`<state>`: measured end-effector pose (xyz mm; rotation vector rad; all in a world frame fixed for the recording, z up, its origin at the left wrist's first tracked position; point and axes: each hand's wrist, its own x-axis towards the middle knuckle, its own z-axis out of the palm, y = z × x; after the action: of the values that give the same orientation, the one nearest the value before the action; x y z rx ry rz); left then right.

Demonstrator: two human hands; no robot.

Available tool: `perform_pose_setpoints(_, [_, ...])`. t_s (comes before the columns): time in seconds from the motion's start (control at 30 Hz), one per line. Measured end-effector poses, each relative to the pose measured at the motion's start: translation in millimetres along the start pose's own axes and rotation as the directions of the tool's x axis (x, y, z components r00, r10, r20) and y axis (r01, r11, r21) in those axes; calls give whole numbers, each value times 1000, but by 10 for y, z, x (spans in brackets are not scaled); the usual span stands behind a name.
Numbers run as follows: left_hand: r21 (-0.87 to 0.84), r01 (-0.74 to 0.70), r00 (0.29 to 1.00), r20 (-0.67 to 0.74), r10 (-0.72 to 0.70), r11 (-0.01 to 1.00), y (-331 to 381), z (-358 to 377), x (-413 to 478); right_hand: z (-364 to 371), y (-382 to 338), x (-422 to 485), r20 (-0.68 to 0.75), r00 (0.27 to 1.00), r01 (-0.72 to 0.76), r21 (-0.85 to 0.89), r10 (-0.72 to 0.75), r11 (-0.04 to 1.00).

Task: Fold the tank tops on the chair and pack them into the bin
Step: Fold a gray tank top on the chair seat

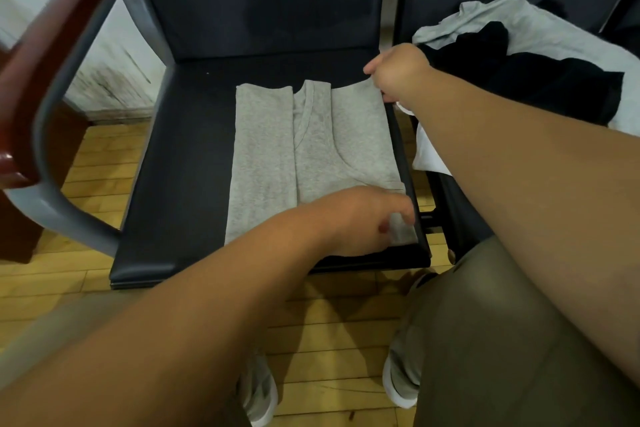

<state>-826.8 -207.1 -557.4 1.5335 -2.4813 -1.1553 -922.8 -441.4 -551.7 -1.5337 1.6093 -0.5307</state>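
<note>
The tank top was light grey with a stitched V-shaped neckline. It lay flat, and its left side was folded inward as a long straight panel that covered part of the chest. The right shoulder and armhole curve were uncovered.

It lay on the black padded seat of a chair, toward the seat's right edge, with the neckline pointing at the backrest. The chair had a grey metal frame and a reddish wooden armrest on the left. Under it was a yellow wooden floor, and behind it a pale, stained wall. On the next chair to the right sat a loose pile of clothes, black on top of white and grey. Olive trousers and white shoes showed at the bottom.

The left hand was at the near right corner of the tank top, with thumb and curled fingers pinching the hem. The right hand was at the far right corner, its fingers curled down and gripping the shoulder edge, though the fingertips were mostly hidden behind the hand.
</note>
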Motion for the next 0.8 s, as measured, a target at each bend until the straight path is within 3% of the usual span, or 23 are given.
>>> perform_pose_setpoints(0.13, [145,-97,993,84,86,985,114,96,110,-33,107,63,37,997,-71,24,70,997])
perform_pose_setpoints(0.3, [257,-73,995,78,55,964,171,176,245,-24,314,277,88,972,-228,154,216,961])
perform_pose_setpoints(0.47, [194,4,999,-35,3,981,175,94,282,-124,220,108,75,997,-32,17,31,999])
perform_pose_setpoints(0.63, [-15,4,991,-133,-6,1000,182,-11,148,-170,152,9,28,998,49,54,-51,997])
perform_pose_setpoints(0.7, [-53,14,995,-97,-19,998,207,-116,32,-154,113,-14,23,999,45,99,-47,994])
perform_pose_setpoints(0.8, [47,86,996,16,-87,995,192,-270,-153,-95,22,-54,29,999,14,206,-20,979])
